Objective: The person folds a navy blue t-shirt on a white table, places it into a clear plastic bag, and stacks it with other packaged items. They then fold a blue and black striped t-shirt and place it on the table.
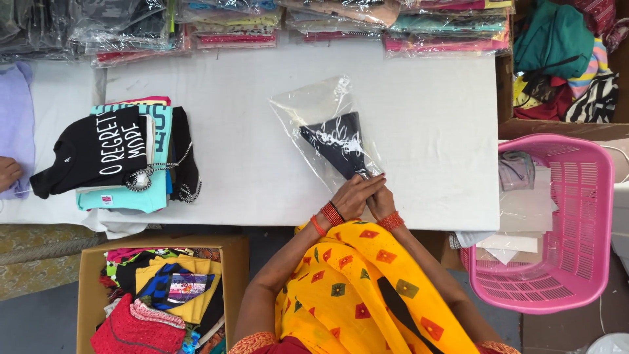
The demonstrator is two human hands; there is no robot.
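A clear plastic bag [321,111] lies on the white table [242,144] with a folded black garment [341,147] partly inside it. My left hand [354,195] and my right hand [382,200] are pressed together at the bag's near end, both gripping the bag and the garment's corner. Red bangles ring both wrists. A yellow patterned sari covers my lap below.
A stack of folded shirts [124,157] sits at the table's left. Bagged garments [445,29] line the far edge. A pink basket [557,223] holding plastic bags stands at right. Cardboard boxes of clothes [157,295] sit below-left and at top right. Another person's hand [8,174] shows at far left.
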